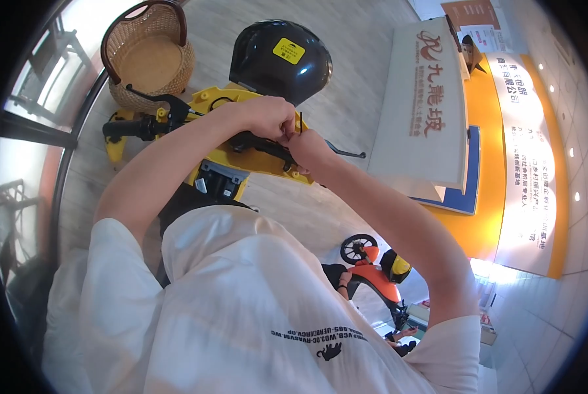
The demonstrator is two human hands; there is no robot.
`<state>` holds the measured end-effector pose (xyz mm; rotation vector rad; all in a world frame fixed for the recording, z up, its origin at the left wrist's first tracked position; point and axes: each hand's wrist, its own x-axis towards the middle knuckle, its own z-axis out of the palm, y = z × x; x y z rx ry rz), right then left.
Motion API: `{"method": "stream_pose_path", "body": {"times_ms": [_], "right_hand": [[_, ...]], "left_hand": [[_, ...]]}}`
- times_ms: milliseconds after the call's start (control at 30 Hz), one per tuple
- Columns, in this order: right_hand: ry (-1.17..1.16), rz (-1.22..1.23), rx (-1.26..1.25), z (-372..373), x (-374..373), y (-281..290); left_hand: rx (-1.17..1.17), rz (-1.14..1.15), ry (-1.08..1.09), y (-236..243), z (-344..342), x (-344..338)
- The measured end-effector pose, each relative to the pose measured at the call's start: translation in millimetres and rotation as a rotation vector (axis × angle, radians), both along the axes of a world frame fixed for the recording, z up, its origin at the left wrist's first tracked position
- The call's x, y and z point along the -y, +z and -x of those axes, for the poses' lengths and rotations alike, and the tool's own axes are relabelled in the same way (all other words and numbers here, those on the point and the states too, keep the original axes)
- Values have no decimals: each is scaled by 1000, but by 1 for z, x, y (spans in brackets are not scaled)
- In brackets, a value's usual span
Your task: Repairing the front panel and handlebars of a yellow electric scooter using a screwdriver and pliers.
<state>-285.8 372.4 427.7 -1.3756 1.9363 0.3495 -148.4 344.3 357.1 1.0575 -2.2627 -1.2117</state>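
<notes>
In front of me stands a yellow scooter (205,98), with its black handlebar running crosswise under my hands. My left hand (271,117) is closed over the middle of the bar, knuckles up. My right hand (310,152) meets it from the right, fingers pinched together. A thin black strip (301,122), perhaps a cable tie, sticks up where the fingertips come together; its lower end is hidden. To the left are a black grip (130,128) and a brake lever (148,94); another lever (346,151) extends past my right hand.
A glossy black rounded shell (284,62) with a yellow label lies beyond the scooter. A wicker chair (152,62) stands at far left. A white counter (415,98) rises at right. A person's arm (344,284) shows near an orange scooter (376,282) at lower right.
</notes>
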Motion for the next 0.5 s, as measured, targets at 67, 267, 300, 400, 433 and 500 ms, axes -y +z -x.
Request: {"method": "stream_pose_path", "body": {"times_ms": [67, 267, 300, 400, 433, 500], "right_hand": [[78, 23, -9, 3, -1, -9], [479, 140, -164, 14, -2, -21], [729, 176, -235, 20, 0, -24], [845, 166, -218, 20, 4, -16], [854, 165, -215, 18, 7, -10], [1097, 116, -246, 20, 14, -1]], "left_hand": [[9, 18, -11, -3, 2, 0], [-49, 1, -55, -12, 2, 4], [-54, -7, -83, -11, 2, 5], [16, 72, -78, -13, 0, 4], [17, 70, -70, -14, -2, 3], [44, 5, -19, -9, -3, -1]]}}
